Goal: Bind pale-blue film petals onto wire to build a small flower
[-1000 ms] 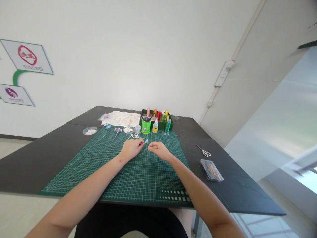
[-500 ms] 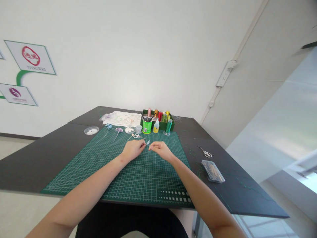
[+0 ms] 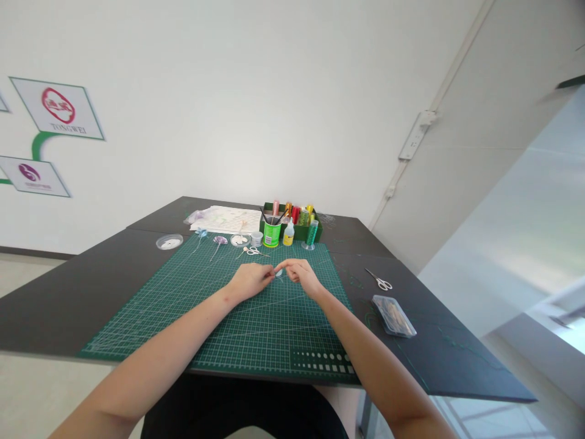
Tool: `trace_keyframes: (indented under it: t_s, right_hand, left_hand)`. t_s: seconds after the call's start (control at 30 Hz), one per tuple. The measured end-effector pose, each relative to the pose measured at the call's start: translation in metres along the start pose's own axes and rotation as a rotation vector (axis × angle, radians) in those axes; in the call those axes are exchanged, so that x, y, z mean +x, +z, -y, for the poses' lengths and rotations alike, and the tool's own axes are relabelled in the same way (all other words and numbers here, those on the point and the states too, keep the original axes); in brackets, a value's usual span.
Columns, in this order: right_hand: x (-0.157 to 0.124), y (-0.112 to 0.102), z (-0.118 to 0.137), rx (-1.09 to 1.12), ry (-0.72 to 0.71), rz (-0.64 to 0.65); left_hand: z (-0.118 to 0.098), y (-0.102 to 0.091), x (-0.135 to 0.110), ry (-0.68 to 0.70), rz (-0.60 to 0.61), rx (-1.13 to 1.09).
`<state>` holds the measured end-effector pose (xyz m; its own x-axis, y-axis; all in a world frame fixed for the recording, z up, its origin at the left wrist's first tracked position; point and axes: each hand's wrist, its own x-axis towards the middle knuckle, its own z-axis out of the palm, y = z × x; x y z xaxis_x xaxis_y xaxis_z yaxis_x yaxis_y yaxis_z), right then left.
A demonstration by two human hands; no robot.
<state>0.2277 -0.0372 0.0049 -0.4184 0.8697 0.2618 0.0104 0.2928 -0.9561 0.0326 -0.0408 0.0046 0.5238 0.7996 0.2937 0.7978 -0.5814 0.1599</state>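
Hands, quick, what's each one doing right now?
Left hand: fingers pinched on a small pale blue piece.
Right hand: fingers pinched at the same piece, over the mat.

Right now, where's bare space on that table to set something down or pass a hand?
Bare: the near half of the green cutting mat below both hands, and the dark table left of it. Smaller gap between mat and scissors. Crowded: the mat's far edge, with the green cup, glue bottle and wire flowers.
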Motion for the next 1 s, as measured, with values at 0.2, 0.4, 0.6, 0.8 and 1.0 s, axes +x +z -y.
trace_keyframes:
  t_s: [0.2,0.4,0.6,0.8,1.0]
  right_hand:
    - [0.002,0.0,-0.002,0.003,-0.009,-0.049]
    - [0.005,-0.002,-0.01,-0.05,-0.008,-0.101]
    - [0.005,-0.002,-0.012,-0.113,-0.036,-0.121]
    - [0.004,-0.001,-0.009,-0.151,-0.046,-0.133]
    - [0.005,-0.002,-0.011,-0.167,-0.039,-0.151]
  left_hand:
    - [-0.005,-0.001,0.0,0.056,0.028,-0.021]
    - [-0.006,-0.003,-0.001,0.056,0.023,-0.05]
    - [-0.005,-0.002,0.0,0.037,0.032,-0.102]
    - [-0.004,-0.001,0.0,0.02,0.038,-0.124]
    - [-0.005,-0.001,0.0,0.045,0.022,-0.115]
